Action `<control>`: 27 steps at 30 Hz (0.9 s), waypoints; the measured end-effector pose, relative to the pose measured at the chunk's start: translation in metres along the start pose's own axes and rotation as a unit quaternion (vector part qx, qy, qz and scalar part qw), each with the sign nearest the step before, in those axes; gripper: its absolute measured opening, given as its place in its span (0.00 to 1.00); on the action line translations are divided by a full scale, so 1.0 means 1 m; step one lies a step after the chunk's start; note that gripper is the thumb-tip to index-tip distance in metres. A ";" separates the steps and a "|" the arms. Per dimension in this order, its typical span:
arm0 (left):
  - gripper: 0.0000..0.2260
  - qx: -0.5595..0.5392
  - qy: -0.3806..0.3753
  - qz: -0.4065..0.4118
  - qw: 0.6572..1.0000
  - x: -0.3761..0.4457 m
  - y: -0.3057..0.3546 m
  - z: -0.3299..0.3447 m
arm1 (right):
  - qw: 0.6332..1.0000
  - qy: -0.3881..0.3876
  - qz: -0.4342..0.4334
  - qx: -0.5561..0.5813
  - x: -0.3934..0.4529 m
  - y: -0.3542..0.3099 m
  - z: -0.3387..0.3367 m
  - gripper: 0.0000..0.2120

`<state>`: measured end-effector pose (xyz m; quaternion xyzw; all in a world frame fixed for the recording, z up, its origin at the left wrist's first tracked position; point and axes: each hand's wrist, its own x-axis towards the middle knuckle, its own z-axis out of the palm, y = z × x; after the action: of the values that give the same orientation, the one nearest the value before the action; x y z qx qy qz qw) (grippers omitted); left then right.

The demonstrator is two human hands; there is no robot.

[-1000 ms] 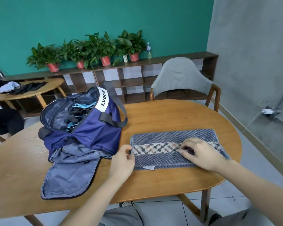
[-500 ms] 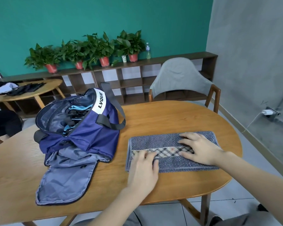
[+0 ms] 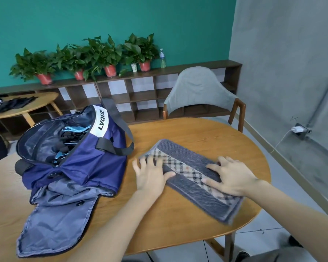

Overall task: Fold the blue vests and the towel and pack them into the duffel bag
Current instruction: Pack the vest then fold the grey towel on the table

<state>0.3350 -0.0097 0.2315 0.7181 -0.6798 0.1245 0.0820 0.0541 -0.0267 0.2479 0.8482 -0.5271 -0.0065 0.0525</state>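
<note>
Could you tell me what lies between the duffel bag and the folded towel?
Only bare table and the left hand, resting on the towel beside the duffel bag, in the head view.

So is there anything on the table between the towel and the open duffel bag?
Nothing visible: only bare table lies between the towel and the duffel bag, whose mouth is open. Both hands, left and right, press flat on the towel.

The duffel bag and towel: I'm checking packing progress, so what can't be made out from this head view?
- Duffel bag: how many vests are inside; its rim and shadow hide all but a few blue edges.
- Towel: how many layers are folded; only the top shows, and both ends are motion-blurred.
- Left hand: its fingertips are blurred.
- Towel beneath the right hand: covered by the palm.
</note>
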 end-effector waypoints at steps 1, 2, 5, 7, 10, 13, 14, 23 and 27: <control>0.32 0.013 -0.013 -0.017 1.000 0.011 -0.002 -0.005 | 1.000 -0.004 -0.004 0.028 -0.002 -0.001 -0.004 0.38; 0.32 0.012 -0.024 -0.023 0.999 0.019 -0.002 -0.009 | 0.997 -0.012 -0.015 0.069 -0.005 -0.002 -0.006 0.38; 0.26 -0.070 -0.036 0.026 0.997 0.016 0.003 -0.013 | 0.984 -0.030 -0.062 0.167 -0.016 -0.008 -0.005 0.38; 0.25 -0.164 -0.064 0.056 0.983 0.000 0.007 -0.012 | 0.979 -0.029 -0.069 0.189 -0.026 -0.011 0.000 0.36; 0.21 -0.266 -0.074 0.100 0.956 -0.030 0.007 -0.016 | 0.976 -0.014 -0.064 0.206 -0.043 -0.015 0.004 0.35; 0.16 -0.339 -0.057 0.159 0.925 -0.067 0.004 -0.020 | 0.974 0.059 -0.091 0.201 -0.069 -0.019 0.010 0.32; 0.16 -0.353 -0.060 0.181 0.916 -0.081 0.004 -0.019 | 0.970 0.073 -0.098 0.209 -0.080 -0.021 0.012 0.32; 0.39 -0.259 -0.129 0.208 0.934 -0.146 0.004 -0.033 | 0.948 0.167 -0.115 0.245 -0.122 -0.039 0.045 0.27; 0.28 -0.254 -0.091 0.203 0.941 -0.152 0.006 -0.037 | 0.939 0.165 -0.088 0.288 -0.126 -0.047 0.035 0.24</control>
<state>0.3198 0.1456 0.2222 0.5285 -0.8247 -0.1037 0.1726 0.0372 0.1040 0.2029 0.8593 -0.4133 0.2812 -0.1086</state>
